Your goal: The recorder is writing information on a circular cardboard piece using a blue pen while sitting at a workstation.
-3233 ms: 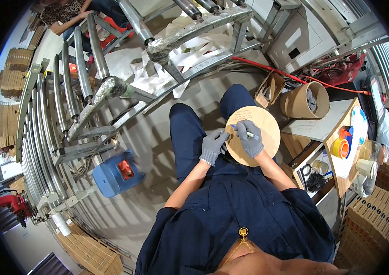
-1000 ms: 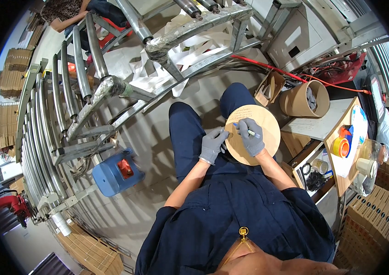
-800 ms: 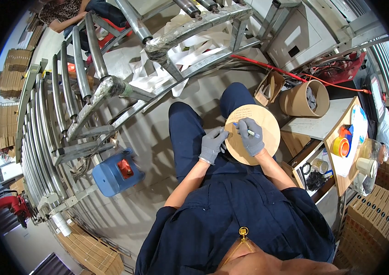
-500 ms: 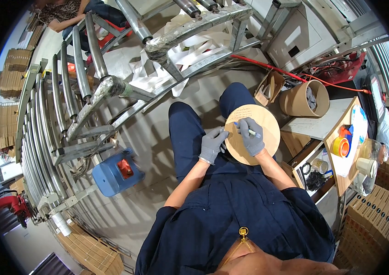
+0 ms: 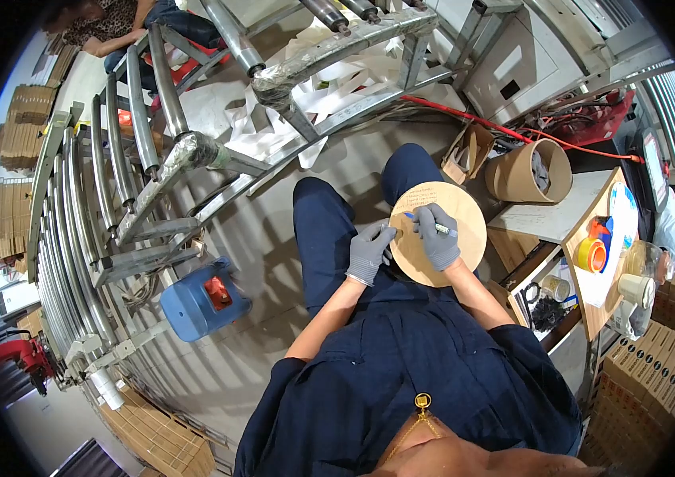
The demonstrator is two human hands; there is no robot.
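Note:
A round, light tan disc [image 5: 466,226] lies over my lap with small handwritten lines near its far edge. My right hand [image 5: 438,238], in a grey glove, rests on the disc with its fingers closed around a pen [image 5: 448,232]. The pen's blue end points left, toward the middle of the disc's left part. At the disc's left edge is my left hand [image 5: 369,253], gloved in grey too. Its thumb and fingertips are pinched together at the rim; a small pale thing seems to show there, too small to name.
A roller conveyor frame [image 5: 298,71] curves across the far side and left. A blue plastic stool [image 5: 202,306] stands left of my legs. To the right are a cardboard drum [image 5: 512,171], an open drawer [image 5: 524,290] and orange tape [image 5: 592,254]. Another person [image 5: 107,28] sits far left.
My right hand has shifted very slightly on the disc, the pen still in it. My left hand stays at the rim. The other person's head and arm have moved a little.

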